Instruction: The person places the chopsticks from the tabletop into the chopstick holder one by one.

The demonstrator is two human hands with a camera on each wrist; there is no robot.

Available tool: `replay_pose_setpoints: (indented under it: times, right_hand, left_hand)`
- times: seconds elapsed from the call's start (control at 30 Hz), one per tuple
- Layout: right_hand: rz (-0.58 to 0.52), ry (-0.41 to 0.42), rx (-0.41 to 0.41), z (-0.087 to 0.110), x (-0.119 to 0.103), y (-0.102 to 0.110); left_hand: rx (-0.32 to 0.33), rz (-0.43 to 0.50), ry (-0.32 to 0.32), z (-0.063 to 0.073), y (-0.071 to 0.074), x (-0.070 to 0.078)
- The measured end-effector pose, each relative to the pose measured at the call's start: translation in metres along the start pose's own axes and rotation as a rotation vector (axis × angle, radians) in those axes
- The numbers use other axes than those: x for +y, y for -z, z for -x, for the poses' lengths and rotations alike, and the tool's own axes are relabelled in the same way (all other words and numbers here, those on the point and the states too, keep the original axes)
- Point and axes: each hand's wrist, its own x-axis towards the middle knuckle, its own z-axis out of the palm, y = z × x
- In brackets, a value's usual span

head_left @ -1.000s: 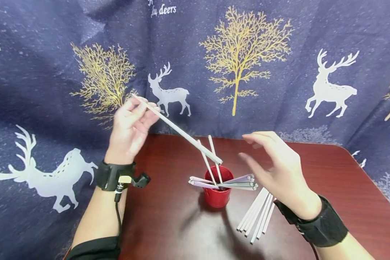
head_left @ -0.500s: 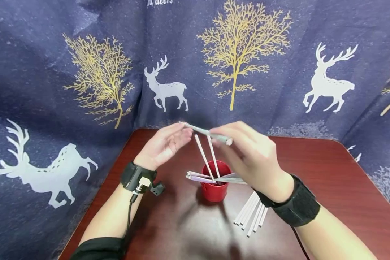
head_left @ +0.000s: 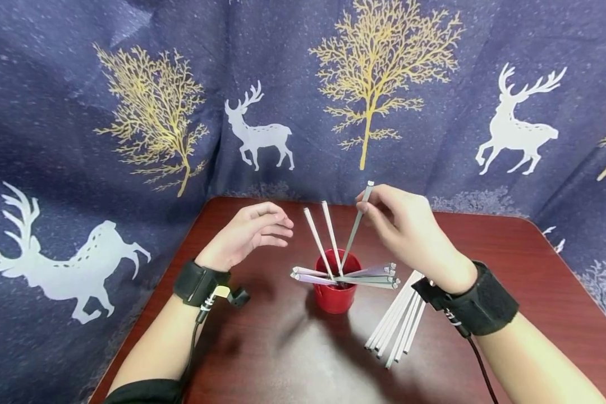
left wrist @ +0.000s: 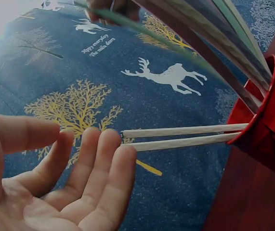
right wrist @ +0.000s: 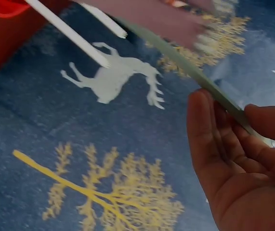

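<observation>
My right hand (head_left: 404, 221) pinches a thin grey-green stick (head_left: 355, 231) near its pale upper end. The stick's lower end reaches into a small red bucket (head_left: 335, 301). Two white sticks (head_left: 314, 235) rise steeply from the bucket. Purple sticks (head_left: 310, 279) lean out over its left rim, and more purple and grey-green sticks (head_left: 371, 280) lean out to the right. My left hand (head_left: 252, 231) hovers left of the bucket, fingers loosely bent and holding nothing. In the left wrist view its fingertips overlap the ends of the white sticks (left wrist: 185, 139).
Several loose white sticks (head_left: 396, 325) lie on the reddish-brown table (head_left: 267, 359), right of the bucket and below my right forearm. Behind the table hangs a dark blue cloth (head_left: 303, 106) printed with deer and trees.
The grey-green stick has passed from my left hand to my right hand and been turned, its far end now lowered into the bucket. My left hand has come down and let go.
</observation>
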Motion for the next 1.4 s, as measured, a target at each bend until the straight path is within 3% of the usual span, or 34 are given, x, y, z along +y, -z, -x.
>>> replay_pose_setpoints:
  times: [0.17,0.4,0.63,0.73,0.83,0.93,1.13,1.27,1.4]
  right_hand:
    - [-0.049,-0.004,-0.039,0.004,0.013,-0.019]
    - [-0.085,-0.102,-0.092,0.004,0.017,-0.026]
    - [0.012,-0.132,-0.006,0.009,0.026,-0.017]
    - [0.054,-0.186,0.007,0.023,0.038,-0.008]
    - [0.086,-0.236,-0.034,0.052,0.057,-0.002]
    - [0.108,-0.163,-0.140,0.092,0.079,-0.005]
    - [0.105,0.109,-0.450,0.163,0.102,-0.019]
    - [0.128,0.189,-0.517,0.188,0.107,-0.024]
    - [0.122,0.224,-0.527,0.200,0.110,-0.028]
  left_hand:
    - [-0.085,-0.041,0.012,0.001,0.003,-0.008]
    - [-0.101,-0.081,0.017,0.003,0.008,-0.011]
    - [-0.075,-0.077,0.007,0.005,0.016,-0.005]
    - [-0.070,-0.074,0.008,0.005,0.017,-0.005]
    - [-0.076,-0.063,0.019,0.005,0.017,-0.007]
    - [-0.068,-0.058,0.042,0.007,0.019,-0.011]
    - [-0.033,-0.064,0.061,0.012,0.030,-0.014]
    - [-0.028,-0.063,0.052,0.009,0.029,-0.012]
    - [-0.049,-0.059,0.057,0.006,0.027,-0.013]
